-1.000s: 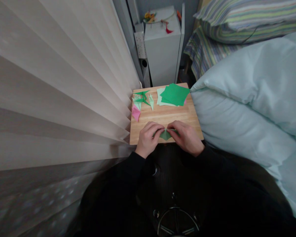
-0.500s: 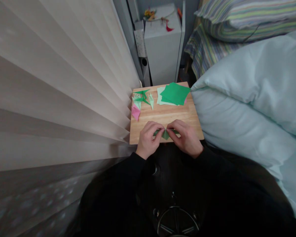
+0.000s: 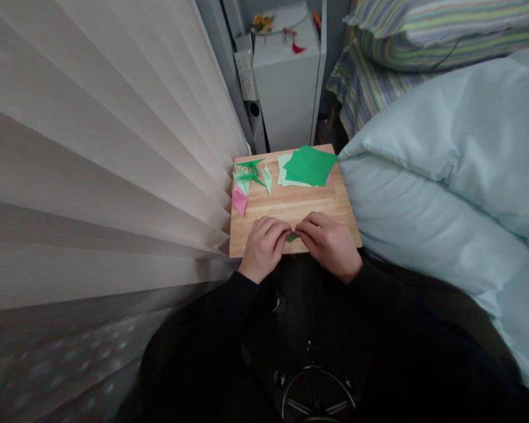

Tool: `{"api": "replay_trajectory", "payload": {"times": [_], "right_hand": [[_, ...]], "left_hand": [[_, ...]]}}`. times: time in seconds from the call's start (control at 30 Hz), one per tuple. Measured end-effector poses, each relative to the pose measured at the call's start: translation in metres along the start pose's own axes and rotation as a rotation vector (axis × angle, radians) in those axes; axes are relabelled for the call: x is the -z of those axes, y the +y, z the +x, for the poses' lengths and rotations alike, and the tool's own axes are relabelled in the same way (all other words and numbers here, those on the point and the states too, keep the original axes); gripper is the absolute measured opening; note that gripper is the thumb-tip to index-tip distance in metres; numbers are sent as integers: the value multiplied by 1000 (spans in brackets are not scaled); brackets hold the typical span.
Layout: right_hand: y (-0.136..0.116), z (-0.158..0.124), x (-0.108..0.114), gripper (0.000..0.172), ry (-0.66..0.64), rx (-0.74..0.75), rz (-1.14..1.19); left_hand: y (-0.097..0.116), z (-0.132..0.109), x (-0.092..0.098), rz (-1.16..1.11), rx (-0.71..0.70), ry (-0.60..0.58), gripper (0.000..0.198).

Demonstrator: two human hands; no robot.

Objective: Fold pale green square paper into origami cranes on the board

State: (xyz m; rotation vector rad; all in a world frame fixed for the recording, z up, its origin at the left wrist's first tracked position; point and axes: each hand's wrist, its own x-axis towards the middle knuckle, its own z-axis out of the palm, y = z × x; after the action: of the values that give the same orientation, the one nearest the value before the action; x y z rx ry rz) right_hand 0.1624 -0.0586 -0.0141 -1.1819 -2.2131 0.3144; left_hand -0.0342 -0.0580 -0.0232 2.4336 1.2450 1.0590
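Near the front edge of a small wooden table (image 3: pixel 286 204), both hands pinch a folded piece of green origami paper (image 3: pixel 293 237). My left hand (image 3: pixel 265 245) grips its left side between thumb and fingers. My right hand (image 3: pixel 328 242) pinches the other side, the fingertips of both hands almost meeting. Most of the paper is hidden by the fingers; a small green part shows between the thumbs. At the table's far left lie several folded paper figures (image 3: pixel 250 171) in green and pale green, with a pink folded paper (image 3: pixel 239 200) in front of them.
A stack of green paper sheets (image 3: pixel 311 165) lies at the table's far right, with pale green and pink sheets beneath. A pleated curtain (image 3: pixel 158 147) hangs along the left. A pale blue quilt (image 3: pixel 423 176) borders the right, and a white cabinet (image 3: pixel 286 88) stands behind.
Less of the green paper shows now: its sides have gone behind my fingers. My fingertips have closed in around its middle. The whole view has shifted slightly.
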Motion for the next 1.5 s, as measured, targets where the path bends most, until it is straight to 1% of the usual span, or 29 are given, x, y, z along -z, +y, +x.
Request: {"api": "replay_trajectory", "payload": {"times": [0.27, 0.47, 0.57, 0.73, 0.9, 0.97, 1.07, 1.17, 1.33, 1.4, 1.47, 1.5], "right_hand": [[2, -1, -1, 16, -35, -74, 127], [0, -2, 0, 16, -10, -101, 214], [-1, -2, -1, 14, 5, -88, 227], [-2, -1, -1, 13, 19, -34, 234], [0, 1, 0, 10, 47, -7, 327], [0, 1, -1, 10, 64, -39, 361], [0, 1, -3, 10, 102, -114, 390], [2, 1, -7, 8, 146, -156, 394], [4, 0, -17, 3, 224, -217, 400], [3, 0, -20, 2, 222, -239, 404], [1, 0, -23, 1, 228, -246, 392], [0, 0, -24, 3, 238, -248, 387]], "left_hand": [[0, -1, -1, -59, 30, 29, 13], [7, 2, 0, -121, 39, 82, 12], [8, 3, 0, -136, 36, 94, 11], [8, 2, 1, -140, 50, 48, 10], [11, 3, 3, -189, 70, 35, 11], [12, 2, 2, -240, 137, 35, 12], [10, 1, -3, -376, 306, 11, 14], [9, 0, -10, -569, 443, -43, 25], [15, -3, -21, -979, 594, -105, 44], [18, -5, -24, -1078, 642, -106, 46], [20, -6, -25, -1126, 665, -85, 47], [20, -6, -26, -1141, 673, -72, 48]]}}
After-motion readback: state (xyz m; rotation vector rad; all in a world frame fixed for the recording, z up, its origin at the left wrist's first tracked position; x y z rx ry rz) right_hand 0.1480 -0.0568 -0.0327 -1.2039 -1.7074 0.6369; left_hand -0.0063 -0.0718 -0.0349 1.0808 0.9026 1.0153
